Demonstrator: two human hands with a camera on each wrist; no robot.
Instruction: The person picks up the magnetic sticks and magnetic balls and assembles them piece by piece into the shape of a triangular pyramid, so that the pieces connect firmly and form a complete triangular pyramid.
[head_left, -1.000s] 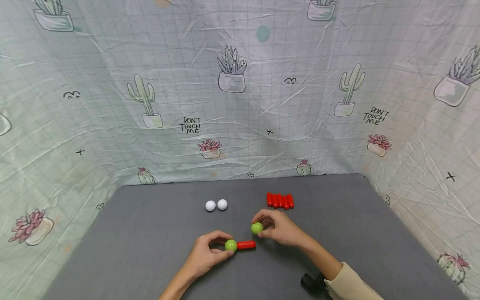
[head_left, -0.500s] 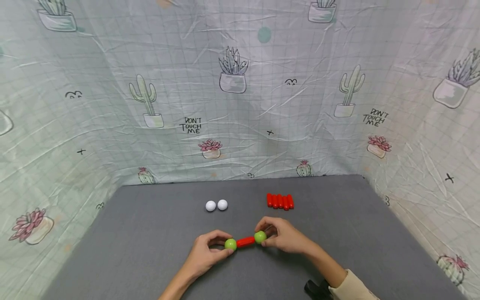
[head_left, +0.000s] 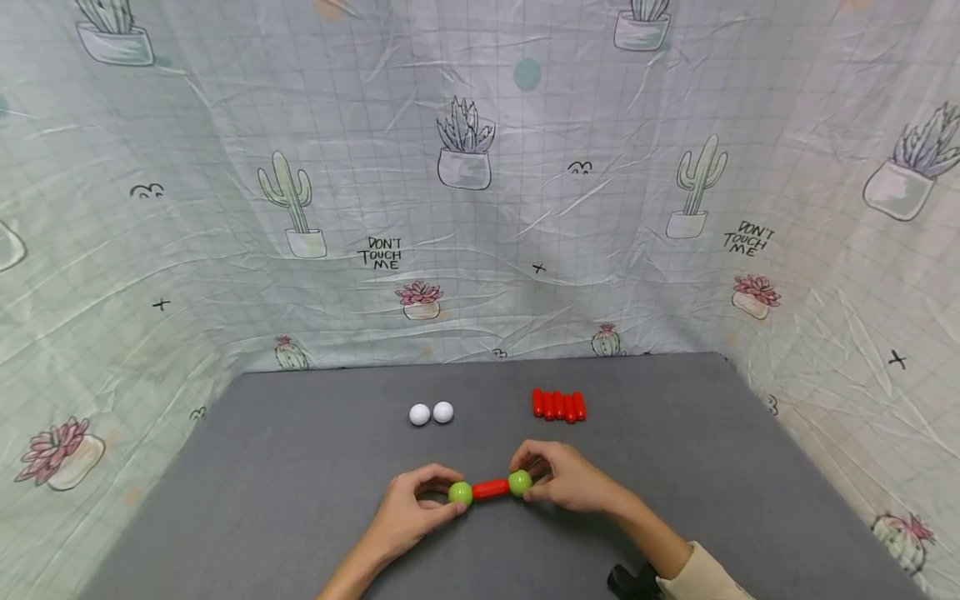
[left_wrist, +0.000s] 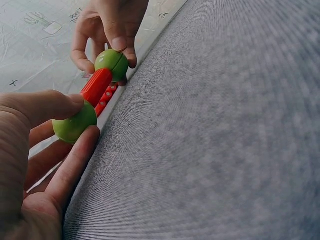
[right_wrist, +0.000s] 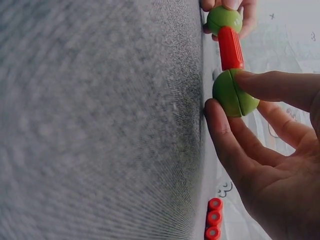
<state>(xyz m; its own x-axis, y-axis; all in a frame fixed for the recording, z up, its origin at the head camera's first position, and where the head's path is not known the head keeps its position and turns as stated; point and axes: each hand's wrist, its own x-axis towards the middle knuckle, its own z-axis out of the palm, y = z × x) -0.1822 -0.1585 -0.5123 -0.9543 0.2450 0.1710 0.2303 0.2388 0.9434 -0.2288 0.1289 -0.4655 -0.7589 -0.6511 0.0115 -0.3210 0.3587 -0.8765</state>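
My left hand point(head_left: 409, 507) pinches a green ball point(head_left: 461, 493) between thumb and fingers. A second green ball point(head_left: 520, 482) is pinched by my right hand point(head_left: 564, 477). Between the two balls lies a red ribbed rod point(head_left: 491, 489), and each of its ends meets a ball. In the left wrist view the red rod point(left_wrist: 97, 86) lines up with both balls, and a seam shows on the far green ball point(left_wrist: 112, 65). The right wrist view shows a seam on the near green ball point(right_wrist: 235, 93) too.
Two white balls point(head_left: 431, 413) sit side by side farther back on the grey table point(head_left: 315, 450). To their right, several red rods point(head_left: 558, 406) lie in a row. A black object point(head_left: 633, 582) is by the right sleeve. A patterned sheet point(head_left: 540, 217) hangs around the table's back and sides.
My right hand has come down toward the near side with its green ball, which now meets the rod's right end. The rod has tilted slightly. My left hand has hardly moved.
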